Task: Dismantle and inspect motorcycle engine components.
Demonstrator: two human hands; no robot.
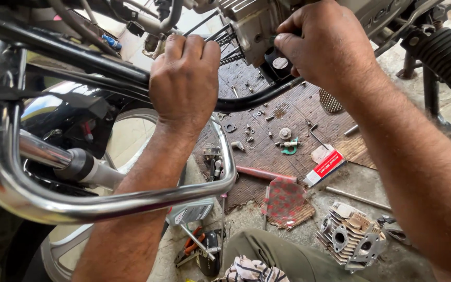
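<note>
My left hand (185, 78) is wrapped around a black frame tube (53, 49) of a motorcycle, fingers curled over it. My right hand (323, 44) is closed on a small dark tool or part with a green tip at the underside of the grey engine block (246, 23). What exactly sits in those fingers is hidden. A chrome crash guard (100, 201) bends across in front of my left forearm. The front wheel rim (126, 138) shows behind it.
On a brown mat (267, 149) below lie several bolts, washers and small parts, a red-handled tool (264, 173) and a red and white box (325, 167). A finned cylinder head (348, 237) rests on the concrete. Pliers (191, 248) lie near my knee. A ribbed black footpeg (447, 52) juts out upper right.
</note>
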